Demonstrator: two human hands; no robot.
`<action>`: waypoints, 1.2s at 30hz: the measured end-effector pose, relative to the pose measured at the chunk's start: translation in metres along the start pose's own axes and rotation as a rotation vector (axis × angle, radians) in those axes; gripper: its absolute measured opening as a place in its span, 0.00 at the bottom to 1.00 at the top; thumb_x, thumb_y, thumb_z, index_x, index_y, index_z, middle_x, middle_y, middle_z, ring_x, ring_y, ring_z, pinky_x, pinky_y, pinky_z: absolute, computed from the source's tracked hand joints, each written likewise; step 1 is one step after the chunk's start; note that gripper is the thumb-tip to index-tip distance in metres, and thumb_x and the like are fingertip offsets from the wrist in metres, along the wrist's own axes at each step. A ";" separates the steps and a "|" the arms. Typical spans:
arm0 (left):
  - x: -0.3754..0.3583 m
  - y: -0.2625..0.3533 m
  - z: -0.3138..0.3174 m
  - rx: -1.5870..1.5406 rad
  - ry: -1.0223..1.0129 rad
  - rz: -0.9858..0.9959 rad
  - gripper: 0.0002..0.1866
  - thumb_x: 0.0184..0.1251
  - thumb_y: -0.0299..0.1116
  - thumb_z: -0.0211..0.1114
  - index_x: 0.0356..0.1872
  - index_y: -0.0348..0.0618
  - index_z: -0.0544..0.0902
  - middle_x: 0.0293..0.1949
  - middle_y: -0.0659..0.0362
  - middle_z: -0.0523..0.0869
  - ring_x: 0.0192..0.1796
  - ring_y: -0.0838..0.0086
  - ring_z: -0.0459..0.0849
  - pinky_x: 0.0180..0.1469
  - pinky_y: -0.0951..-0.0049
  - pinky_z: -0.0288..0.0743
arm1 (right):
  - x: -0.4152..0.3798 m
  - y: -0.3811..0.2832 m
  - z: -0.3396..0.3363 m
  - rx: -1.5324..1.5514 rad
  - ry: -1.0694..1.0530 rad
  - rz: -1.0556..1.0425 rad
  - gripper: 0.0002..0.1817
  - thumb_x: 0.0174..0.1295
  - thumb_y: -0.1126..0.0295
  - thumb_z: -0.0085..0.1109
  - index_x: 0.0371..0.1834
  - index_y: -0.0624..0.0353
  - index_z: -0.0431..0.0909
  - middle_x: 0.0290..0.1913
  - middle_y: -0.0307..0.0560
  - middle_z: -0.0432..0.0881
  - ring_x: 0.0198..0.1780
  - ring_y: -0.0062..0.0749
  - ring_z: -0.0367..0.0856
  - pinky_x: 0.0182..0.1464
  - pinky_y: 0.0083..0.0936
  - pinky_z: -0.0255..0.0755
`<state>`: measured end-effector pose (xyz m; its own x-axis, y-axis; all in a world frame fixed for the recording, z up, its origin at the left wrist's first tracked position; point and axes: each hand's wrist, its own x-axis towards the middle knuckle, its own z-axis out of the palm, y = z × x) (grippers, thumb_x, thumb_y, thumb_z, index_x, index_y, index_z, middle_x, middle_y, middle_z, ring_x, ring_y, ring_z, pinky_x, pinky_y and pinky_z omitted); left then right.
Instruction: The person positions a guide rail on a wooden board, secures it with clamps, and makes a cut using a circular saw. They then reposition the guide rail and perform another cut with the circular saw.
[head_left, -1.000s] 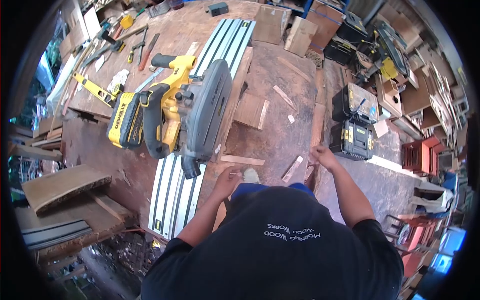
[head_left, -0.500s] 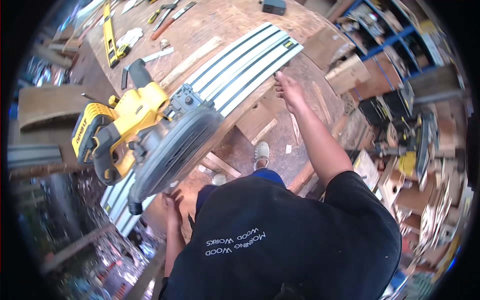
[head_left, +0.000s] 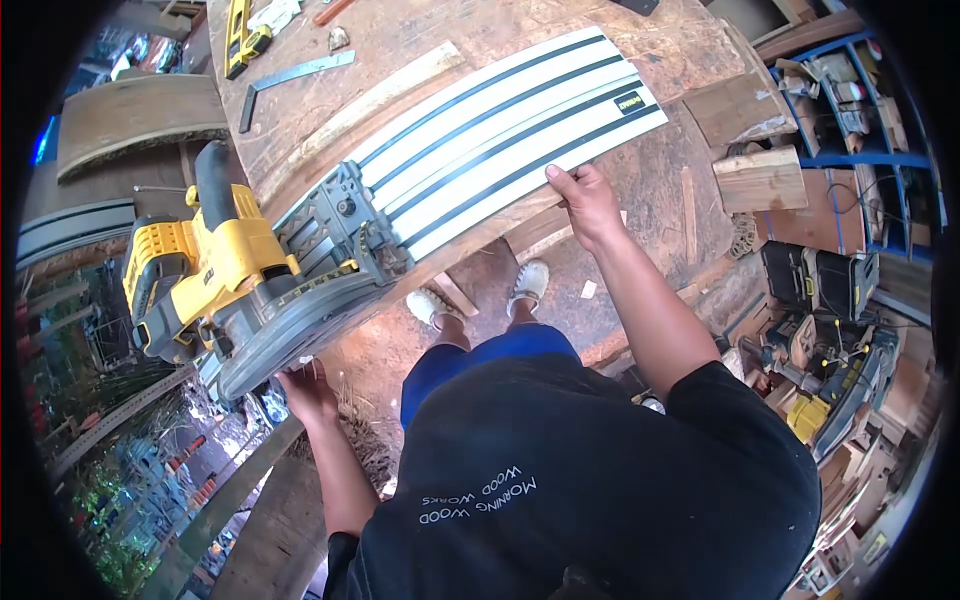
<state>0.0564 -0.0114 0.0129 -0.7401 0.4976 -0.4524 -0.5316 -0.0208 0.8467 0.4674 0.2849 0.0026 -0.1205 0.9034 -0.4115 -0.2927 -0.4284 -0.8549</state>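
Note:
A yellow-and-black track saw sits on a silver guide rail with dark strips. The rail lies along a wooden board whose near edge shows below it. My right hand pinches the rail's near edge toward its right end, thumb on top and fingers curled beneath. Under the saw's round blade guard, at the left end of the board, is my left hand. Its fingers are bent upward with the tips partly hidden; what they hold I cannot tell.
A metal square, a yellow level and a wood strip lie on the worktable. Wood offcuts and blue shelving stand to the right. An open black case lies near a second tool.
My view has shifted. The saw appears turned and further left on the view. My right thumb now rests on the rail's edge, and my left hand appears further left and higher, under the blade guard.

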 end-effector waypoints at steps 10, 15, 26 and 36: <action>0.002 0.003 0.018 0.026 0.082 0.054 0.18 0.74 0.44 0.50 0.58 0.46 0.72 0.59 0.61 0.75 0.58 0.72 0.72 0.57 0.68 0.67 | 0.012 0.011 -0.010 -0.037 -0.068 -0.035 0.15 0.58 0.60 0.68 0.37 0.61 0.80 0.31 0.38 0.81 0.30 0.16 0.73 0.33 0.16 0.66; 0.008 0.008 0.018 0.017 0.126 -0.030 0.17 0.73 0.42 0.52 0.57 0.48 0.73 0.57 0.61 0.76 0.57 0.70 0.73 0.59 0.65 0.66 | 0.012 0.004 -0.011 -0.137 -0.061 -0.043 0.20 0.58 0.57 0.67 0.45 0.61 0.79 0.37 0.39 0.82 0.36 0.20 0.75 0.37 0.20 0.68; 0.032 0.000 -0.019 0.011 0.038 -0.047 0.14 0.69 0.41 0.54 0.50 0.47 0.75 0.47 0.63 0.76 0.51 0.70 0.72 0.60 0.58 0.63 | 0.009 0.002 -0.007 -0.272 -0.047 -0.034 0.26 0.64 0.53 0.59 0.57 0.59 0.70 0.54 0.45 0.76 0.55 0.32 0.73 0.52 0.33 0.67; 0.033 0.019 -0.025 0.030 -0.241 -0.056 0.17 0.73 0.43 0.53 0.51 0.40 0.75 0.50 0.54 0.79 0.55 0.66 0.76 0.59 0.61 0.67 | 0.001 -0.009 0.014 -0.397 0.153 0.026 0.26 0.64 0.50 0.58 0.57 0.55 0.70 0.50 0.45 0.75 0.48 0.35 0.73 0.48 0.40 0.70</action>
<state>0.0114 -0.0171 0.0069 -0.5888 0.6894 -0.4219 -0.5535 0.0365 0.8321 0.4562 0.2899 0.0144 0.0278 0.8920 -0.4512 0.1004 -0.4516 -0.8866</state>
